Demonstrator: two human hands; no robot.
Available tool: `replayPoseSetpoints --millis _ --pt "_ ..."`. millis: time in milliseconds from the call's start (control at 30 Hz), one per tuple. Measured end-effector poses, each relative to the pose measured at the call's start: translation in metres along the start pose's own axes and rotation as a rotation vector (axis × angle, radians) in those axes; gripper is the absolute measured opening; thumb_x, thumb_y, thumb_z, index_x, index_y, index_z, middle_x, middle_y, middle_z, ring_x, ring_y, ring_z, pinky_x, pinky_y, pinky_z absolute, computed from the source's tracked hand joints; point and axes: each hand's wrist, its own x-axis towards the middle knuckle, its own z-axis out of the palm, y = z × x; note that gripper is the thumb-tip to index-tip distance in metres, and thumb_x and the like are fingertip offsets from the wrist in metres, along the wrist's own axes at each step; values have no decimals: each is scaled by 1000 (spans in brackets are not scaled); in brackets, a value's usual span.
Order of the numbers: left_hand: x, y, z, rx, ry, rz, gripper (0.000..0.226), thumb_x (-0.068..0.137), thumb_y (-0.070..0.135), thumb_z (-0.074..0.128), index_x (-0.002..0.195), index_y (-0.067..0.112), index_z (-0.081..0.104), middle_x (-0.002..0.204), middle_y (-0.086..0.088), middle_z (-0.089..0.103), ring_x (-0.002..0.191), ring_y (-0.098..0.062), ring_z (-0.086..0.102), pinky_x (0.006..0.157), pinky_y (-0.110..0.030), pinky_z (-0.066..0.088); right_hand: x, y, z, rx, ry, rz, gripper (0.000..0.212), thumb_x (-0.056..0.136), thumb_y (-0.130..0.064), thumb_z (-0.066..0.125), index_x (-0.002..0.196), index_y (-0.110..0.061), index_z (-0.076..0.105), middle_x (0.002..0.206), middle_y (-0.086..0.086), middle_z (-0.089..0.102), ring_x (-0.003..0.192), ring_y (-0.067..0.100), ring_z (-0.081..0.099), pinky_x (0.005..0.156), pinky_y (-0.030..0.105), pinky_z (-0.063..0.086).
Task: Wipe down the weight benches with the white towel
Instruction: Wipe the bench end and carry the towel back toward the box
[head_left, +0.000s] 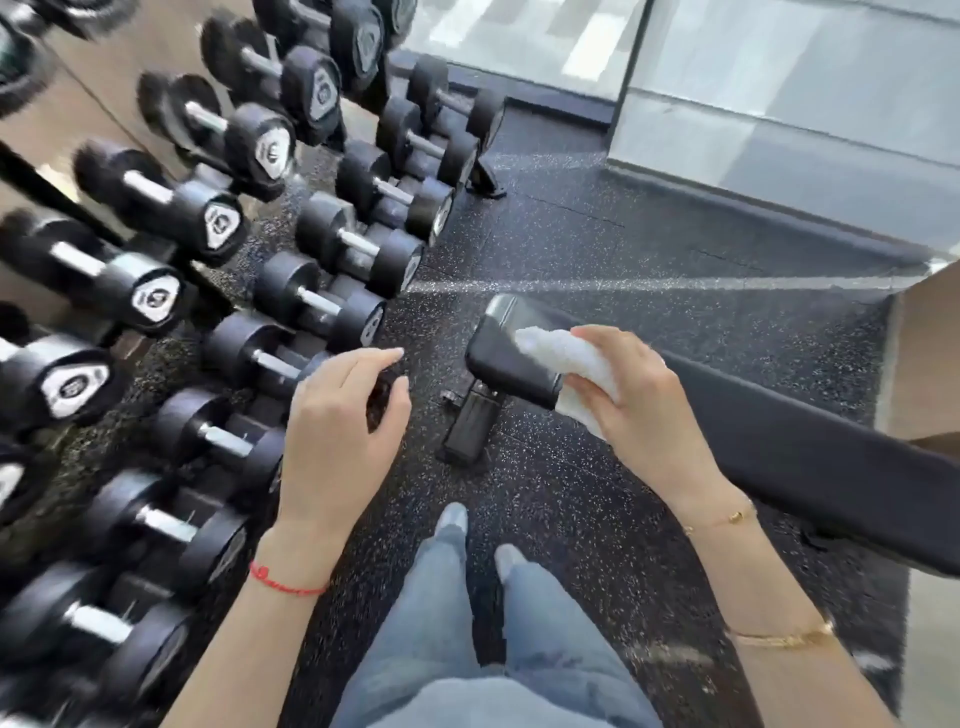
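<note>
wiping the end of the black bench (779, 431), the right hand (644, 405) grips the white towel (556, 353) there; left hand (343, 415) hangs loose, holding nothing; next, i think, rub along the long pad

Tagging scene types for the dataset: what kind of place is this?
Most likely a gym's free-weights area. Rows of black dumbbells sit on a rack at left, a black padded weight bench runs in from the right, and the floor is speckled rubber. The right hand holds a white towel against the bench end.
</note>
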Motion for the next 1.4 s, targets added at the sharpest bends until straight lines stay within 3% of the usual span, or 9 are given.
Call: replayPoseSetpoints --millis 367,567,700,767,867,1133,1333,1400 --pt "-181 10 -46 108 210 -447 25 95 21 59 119 16 66 119 -1 68 113 -23 60 103 -45 45 -53 -54 31 -7 -396 -323 35 95 -21 63 128 -14 55 121 1 61 106 20 56 93 40 45" --pt "-290 10 -72 185 355 -722 24 94 18 61 118 15 67 118 -1 69 112 -22 61 103 -43 44 -94 -107 82 5 -630 -511 35 95 -19 63 129 -14 54 126 0 60 112 21 56 97 37 44" --pt "-364 6 -89 212 452 -872 25 95 21 58 118 16 67 118 0 69 112 -20 61 104 -43 45 -136 -150 120 2 -768 -641 34 96 -19 62 129 -14 54 126 -1 60 113 18 54 95 27 39" --pt "-405 1 -101 230 500 -938 27 96 24 56 120 17 66 119 1 68 113 -18 60 105 -40 44 -164 -175 141 1 -821 -710 34 96 -20 61 129 -14 54 127 -1 60 114 18 54 96 29 40" --pt "-472 -8 -124 273 556 -1019 27 97 25 54 120 18 65 120 2 67 114 -17 59 103 -37 43 -213 -216 174 -2 -890 -809 36 96 -22 61 130 -14 53 126 0 60 113 20 55 97 33 42" --pt "-650 -43 -204 379 659 -1185 26 97 24 56 120 16 65 120 -1 68 113 -20 60 101 -40 48 -369 -332 266 91 -1033 -965 36 97 -25 61 130 -18 52 127 -3 59 112 15 55 93 25 41" --pt "-733 -72 -258 381 645 -1291 26 98 25 55 121 17 65 121 1 67 115 -17 59 101 -32 42 -446 -400 318 108 -1124 -1014 35 96 -24 63 129 -18 53 123 -4 60 108 16 55 88 25 40" --pt "-749 -88 -272 371 651 -1319 26 98 24 55 122 18 64 122 1 67 117 -18 59 103 -36 43 -460 -420 336 109 -1146 -1025 35 96 -24 63 129 -18 53 123 -3 60 107 15 55 87 23 39"
